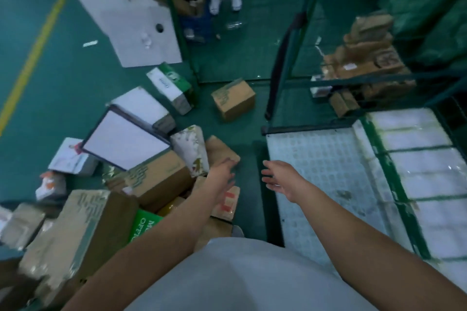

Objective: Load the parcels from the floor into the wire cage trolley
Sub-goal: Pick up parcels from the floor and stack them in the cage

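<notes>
A heap of parcels lies on the green floor at the left: brown cartons, white boxes and a flat white-faced box (125,140). My left hand (223,171) reaches over a small brown carton (222,150) at the heap's right edge, fingers apart, holding nothing. My right hand (279,179) hovers open just right of it, above bare floor. The wire cage trolley (285,65) stands ahead with green frame bars. One brown box (233,98) lies alone near the trolley's front. The picture is blurred.
A second cage at the right holds stacked brown cartons (364,58) and green sacks (429,15). A white perforated panel (326,171) and wrapped white packs (424,164) lie at my right. A person's white shoes (226,2) show at the back. A yellow floor line (32,58) runs left.
</notes>
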